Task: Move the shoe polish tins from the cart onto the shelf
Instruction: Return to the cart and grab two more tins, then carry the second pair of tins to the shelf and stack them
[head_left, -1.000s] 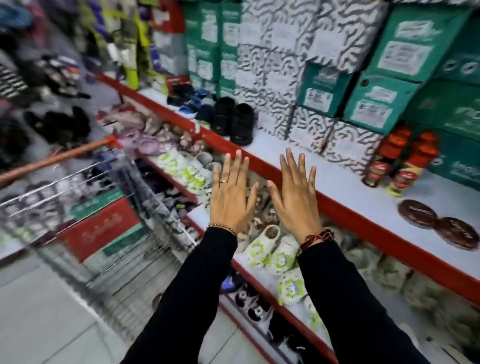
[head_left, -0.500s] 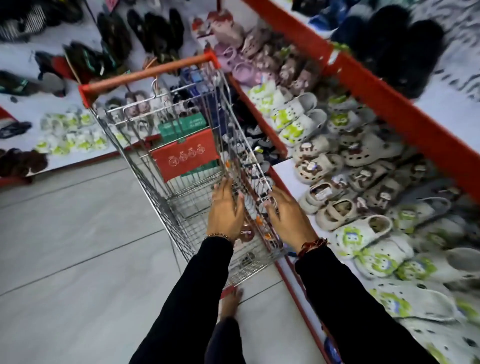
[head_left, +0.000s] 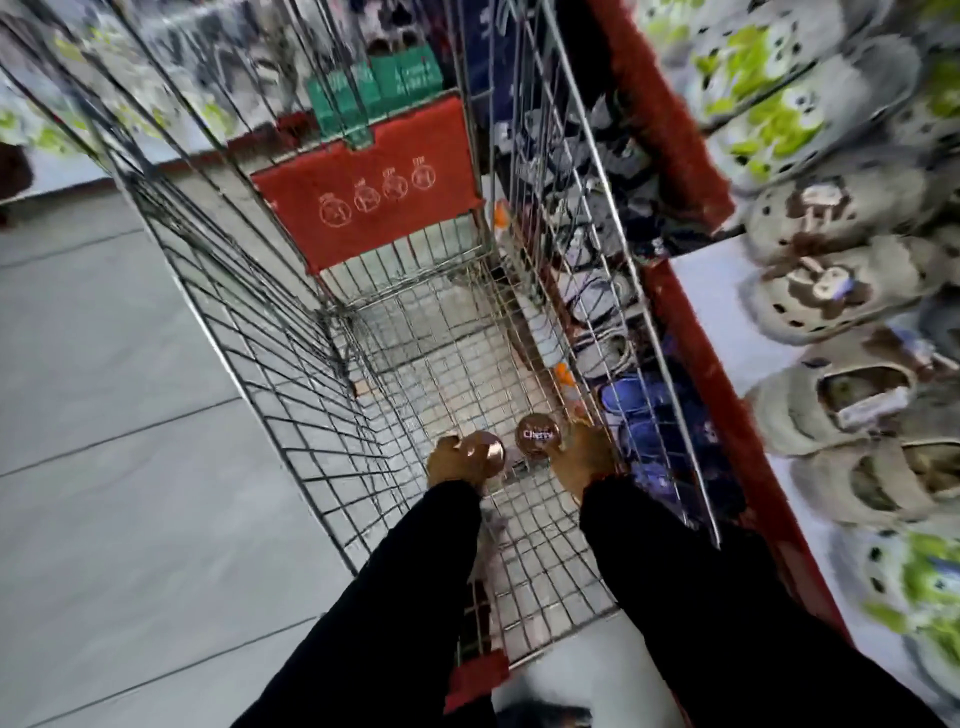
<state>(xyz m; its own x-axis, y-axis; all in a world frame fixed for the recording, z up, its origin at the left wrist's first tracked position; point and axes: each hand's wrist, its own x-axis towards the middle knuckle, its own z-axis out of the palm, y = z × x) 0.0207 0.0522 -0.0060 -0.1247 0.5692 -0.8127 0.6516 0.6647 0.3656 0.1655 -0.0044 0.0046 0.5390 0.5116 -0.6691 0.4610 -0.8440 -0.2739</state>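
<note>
I am looking down into a wire shopping cart (head_left: 291, 364). My left hand (head_left: 454, 465) is low in the basket, closed around a round brown shoe polish tin (head_left: 487, 450). A second brown tin (head_left: 537, 435) with white lettering on its lid sits just to the right. My right hand (head_left: 584, 457) grips that one at its right edge. Both tins are close above the cart's wire floor. The shelf (head_left: 693, 332) with a red edge runs along the cart's right side.
A red flap (head_left: 369, 182) hangs on the cart's far end. Small orange-capped items (head_left: 563, 376) lie against the cart's right wall. Grey and green clogs (head_left: 826, 296) fill the white shelf boards. Grey floor tiles (head_left: 119, 415) lie to the left.
My view swung down from the upper shelf to the cart. Both hands went from spread open in the air down into the basket and closed on the tins.
</note>
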